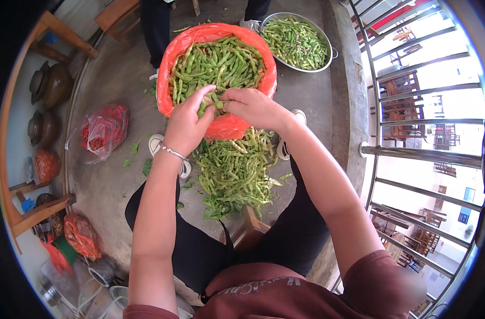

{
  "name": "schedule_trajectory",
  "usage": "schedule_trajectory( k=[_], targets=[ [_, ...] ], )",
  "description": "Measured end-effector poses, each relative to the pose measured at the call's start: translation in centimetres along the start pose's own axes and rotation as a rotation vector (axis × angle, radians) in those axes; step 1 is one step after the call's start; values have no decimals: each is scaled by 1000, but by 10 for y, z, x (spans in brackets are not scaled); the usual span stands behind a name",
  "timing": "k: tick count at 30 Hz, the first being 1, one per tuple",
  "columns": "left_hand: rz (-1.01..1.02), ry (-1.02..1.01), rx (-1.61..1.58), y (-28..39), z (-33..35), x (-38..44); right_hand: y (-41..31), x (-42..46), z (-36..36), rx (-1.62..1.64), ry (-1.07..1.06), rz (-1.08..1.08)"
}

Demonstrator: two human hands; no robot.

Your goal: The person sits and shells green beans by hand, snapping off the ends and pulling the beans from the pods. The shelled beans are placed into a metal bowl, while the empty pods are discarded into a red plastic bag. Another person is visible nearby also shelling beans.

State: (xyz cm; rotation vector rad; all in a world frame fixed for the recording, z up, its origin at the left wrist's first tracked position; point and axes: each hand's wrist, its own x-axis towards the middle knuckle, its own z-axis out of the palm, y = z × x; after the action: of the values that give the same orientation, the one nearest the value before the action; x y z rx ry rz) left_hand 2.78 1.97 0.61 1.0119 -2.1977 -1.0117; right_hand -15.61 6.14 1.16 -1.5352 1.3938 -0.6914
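Both my hands meet over the near edge of a red plastic bag [164, 91] full of long green bean pods [222, 62]. My left hand [190, 119] holds a green bean pod [203, 107] between thumb and fingers. The fingertips of my right hand [252, 104] pinch a green piece right beside it. Below the bag, between my shoes, lies a heap of stringy green pod scraps and leaves [238, 171] on the floor. A round metal basin [331, 52] at the upper right holds short cut bean pieces [294, 42].
Another person's dark-trousered legs [154, 32] stand beyond the bag. A clear bag of red chillies [104, 129] lies to the left on the concrete floor, near lidded brown jars [55, 85]. Metal railings [426, 153] run along the right. A wooden stool part [252, 221] shows between my legs.
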Motion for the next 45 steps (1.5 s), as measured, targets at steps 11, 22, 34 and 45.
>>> schedule_trajectory(
  k=[11, 22, 34, 45],
  targets=[
    [-536, -247, -1371, -3, -6, 5, -10, -12, -8, 361, -122, -31],
    [-703, -235, -1253, -10, -8, 6, 7, -13, -5, 87, -46, -38],
    [-722, -222, -1005, -8, 0, 3, -8, -6, 11, -163, -7, -26],
    [-756, -320, -1126, -10, -5, 5, -3, -5, 16, -364, 163, -233]
  ],
)
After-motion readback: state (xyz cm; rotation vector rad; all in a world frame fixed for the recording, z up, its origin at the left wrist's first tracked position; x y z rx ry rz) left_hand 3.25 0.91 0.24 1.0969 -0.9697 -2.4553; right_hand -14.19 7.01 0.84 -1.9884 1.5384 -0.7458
